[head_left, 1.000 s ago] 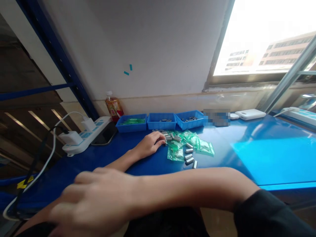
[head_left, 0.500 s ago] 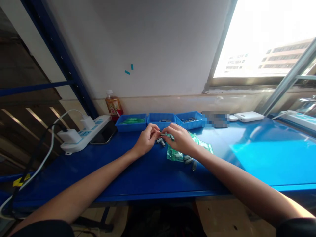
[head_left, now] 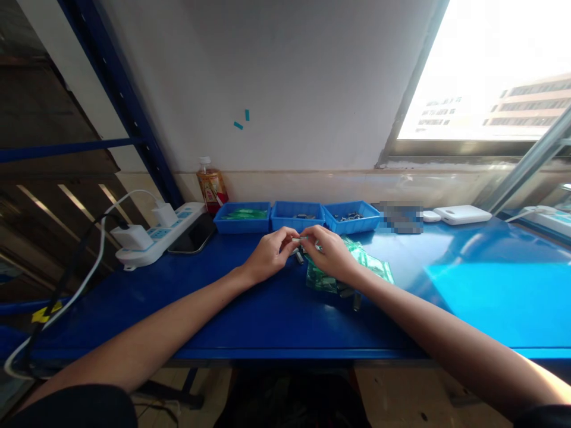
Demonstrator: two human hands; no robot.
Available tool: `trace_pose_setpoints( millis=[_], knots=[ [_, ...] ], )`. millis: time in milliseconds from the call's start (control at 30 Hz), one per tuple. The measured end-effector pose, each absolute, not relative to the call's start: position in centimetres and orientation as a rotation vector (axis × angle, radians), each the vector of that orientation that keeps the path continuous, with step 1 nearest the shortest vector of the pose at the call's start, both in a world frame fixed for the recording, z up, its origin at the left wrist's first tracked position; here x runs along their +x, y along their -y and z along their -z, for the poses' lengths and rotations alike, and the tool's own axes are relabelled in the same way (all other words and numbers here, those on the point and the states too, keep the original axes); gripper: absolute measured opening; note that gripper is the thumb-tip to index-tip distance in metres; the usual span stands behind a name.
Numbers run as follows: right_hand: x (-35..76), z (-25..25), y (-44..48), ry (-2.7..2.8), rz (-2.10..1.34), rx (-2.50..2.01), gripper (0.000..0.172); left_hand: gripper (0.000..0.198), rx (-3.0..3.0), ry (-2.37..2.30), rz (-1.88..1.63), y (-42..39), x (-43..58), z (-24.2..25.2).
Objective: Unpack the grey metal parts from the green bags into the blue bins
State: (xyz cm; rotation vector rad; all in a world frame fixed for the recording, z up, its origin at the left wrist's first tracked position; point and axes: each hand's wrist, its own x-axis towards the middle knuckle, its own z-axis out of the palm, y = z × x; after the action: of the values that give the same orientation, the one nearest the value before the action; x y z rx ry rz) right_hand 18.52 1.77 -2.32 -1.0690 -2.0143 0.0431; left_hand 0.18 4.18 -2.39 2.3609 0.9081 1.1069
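Note:
Fingertip to fingertip, my left hand (head_left: pixel 273 252) and my right hand (head_left: pixel 328 251) pinch a small metal part (head_left: pixel 302 238) between them, above the blue table. Most of it is covered by the fingers, so its exact kind does not show. Just below the hands lie a few small grey metal pieces (head_left: pixel 298 257). Green plastic bags (head_left: pixel 322 282) are spread under and beside my right hand. More dark metal pieces (head_left: pixel 357 301) rest at the near edge of the bags, partly behind my right forearm.
Behind the hands stand a blue tray with green bags (head_left: pixel 243 225) and two blue trays with small metal parts (head_left: pixel 297 224) (head_left: pixel 352 226). To the left are a drink bottle (head_left: pixel 211 187), a phone (head_left: pixel 193 235) and a power strip (head_left: pixel 167 235). A white box (head_left: pixel 463 214) sits at the right.
The camera view has shifted a little, moving the scene slightly right. My fingertips have drawn closer together around the small metal part.

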Motion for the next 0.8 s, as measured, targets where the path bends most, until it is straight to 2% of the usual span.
trace_pose_setpoints(
  millis=[100, 367, 633, 733, 800],
  knots=[
    [18.4, 2.1, -1.5, 2.011, -0.032, -1.035, 0.017, 0.025, 2.363, -0.914, -1.083, -4.2, 0.1, 2.3],
    [18.0, 1.9, -0.9, 2.046, -0.024, -1.037, 0.01, 0.033, 2.38, -0.926, -1.037, -4.0, -0.2, 1.5],
    [18.3, 2.1, -1.6, 2.016, -0.008, -1.054, 0.02, 0.022, 2.446, -0.932, -1.098, -3.5, -0.1, 1.1],
    [18.1, 2.0, -1.3, 2.011, -0.035, -1.08, 0.012, 0.022, 2.462, -0.944, -1.071, -3.7, -0.3, 1.0],
    [18.0, 2.0, -0.9, 2.013, -0.048, -1.073, 0.016, 0.025, 2.46, -0.933, -1.048, -3.9, -0.4, 1.0]
  ],
)
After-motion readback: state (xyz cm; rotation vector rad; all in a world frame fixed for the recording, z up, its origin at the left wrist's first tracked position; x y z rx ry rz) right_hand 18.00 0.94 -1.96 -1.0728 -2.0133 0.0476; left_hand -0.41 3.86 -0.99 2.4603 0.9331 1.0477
